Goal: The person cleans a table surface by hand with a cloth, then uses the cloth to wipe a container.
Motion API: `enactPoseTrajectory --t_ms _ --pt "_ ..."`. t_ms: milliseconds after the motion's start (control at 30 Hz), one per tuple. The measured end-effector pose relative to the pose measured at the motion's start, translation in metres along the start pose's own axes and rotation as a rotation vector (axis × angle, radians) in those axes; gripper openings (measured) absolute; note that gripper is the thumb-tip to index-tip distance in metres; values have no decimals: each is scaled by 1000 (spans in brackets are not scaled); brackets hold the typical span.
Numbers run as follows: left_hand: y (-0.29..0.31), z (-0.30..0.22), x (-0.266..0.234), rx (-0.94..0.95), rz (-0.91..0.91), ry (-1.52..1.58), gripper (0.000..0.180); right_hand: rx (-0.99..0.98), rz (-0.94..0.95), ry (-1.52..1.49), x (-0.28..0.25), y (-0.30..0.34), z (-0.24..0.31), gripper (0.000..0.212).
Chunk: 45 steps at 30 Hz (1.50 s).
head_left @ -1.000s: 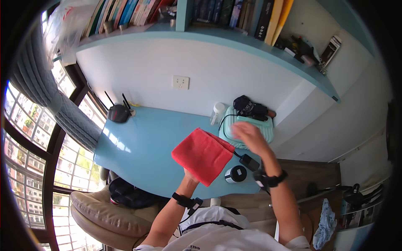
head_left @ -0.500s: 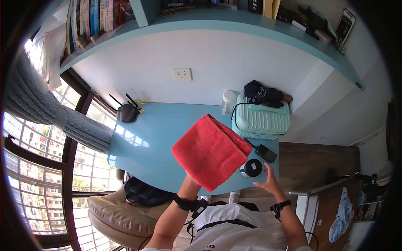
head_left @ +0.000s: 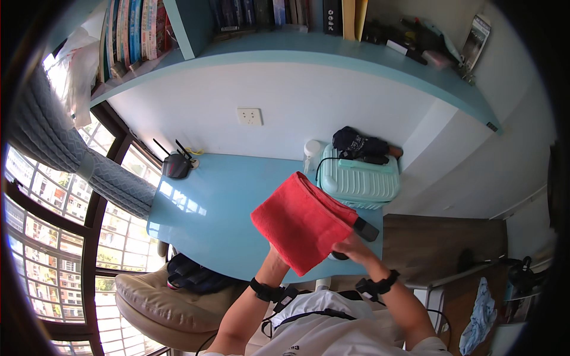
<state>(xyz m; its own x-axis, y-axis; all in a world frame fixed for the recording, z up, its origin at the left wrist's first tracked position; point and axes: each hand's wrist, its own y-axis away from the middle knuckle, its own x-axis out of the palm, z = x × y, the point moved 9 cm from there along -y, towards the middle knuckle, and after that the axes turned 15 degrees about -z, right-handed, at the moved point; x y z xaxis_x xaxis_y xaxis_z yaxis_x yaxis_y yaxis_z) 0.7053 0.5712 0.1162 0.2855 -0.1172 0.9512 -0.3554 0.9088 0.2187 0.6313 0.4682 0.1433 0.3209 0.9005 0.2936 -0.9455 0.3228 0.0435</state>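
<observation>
A folded red towel (head_left: pixel 301 224) is held up above the blue desk, its layered edge toward the upper right. Beneath its lower left side, my left hand (head_left: pixel 277 255) supports it, the fingers hidden behind the cloth. My right hand (head_left: pixel 355 248) is at the towel's lower right edge, its fingers closed on the cloth and partly out of sight. Under that hand a bit of a round jar's black lid (head_left: pixel 340 256) shows; the towel and hand cover the rest. Just beyond the towel's right corner lies a small black box-shaped device (head_left: pixel 366 229).
A mint-green ribbed case (head_left: pixel 361 181) stands at the desk's right back, with a dark folded umbrella (head_left: pixel 359 144) on top and a white-lidded clear bottle (head_left: pixel 311 152) beside it. A black router (head_left: pixel 177 165) sits back left. A shelf (head_left: pixel 332 54) overhangs the blue desk (head_left: pixel 222 202).
My right hand has moved left from beside the jar onto the towel's edge, its spread fingers now closed. The view has tilted up slightly; the towel stays in my left hand.
</observation>
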Motion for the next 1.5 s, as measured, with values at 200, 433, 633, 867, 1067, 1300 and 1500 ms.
enactPoseTrajectory --t_ms 200,433,633,867,1067,1300,1500 --pt "-17 -13 2 201 15 -190 65 -3 -166 197 18 -16 24 50" --pt "-20 -50 7 398 -10 -346 57 -422 -215 710 32 -18 46 24" --pt "-7 -60 45 444 50 -306 52 -587 -71 763 70 -12 69 58" --pt "-4 -90 34 349 7 -118 47 -518 171 879 120 -11 73 84" --pt "-5 -103 31 315 88 -107 42 -606 142 1049 137 -13 79 87" --pt "34 -127 82 699 -491 -419 63 -553 42 747 145 -15 71 99" --pt "66 -125 137 837 -465 -896 55 -171 138 245 158 -22 71 103"
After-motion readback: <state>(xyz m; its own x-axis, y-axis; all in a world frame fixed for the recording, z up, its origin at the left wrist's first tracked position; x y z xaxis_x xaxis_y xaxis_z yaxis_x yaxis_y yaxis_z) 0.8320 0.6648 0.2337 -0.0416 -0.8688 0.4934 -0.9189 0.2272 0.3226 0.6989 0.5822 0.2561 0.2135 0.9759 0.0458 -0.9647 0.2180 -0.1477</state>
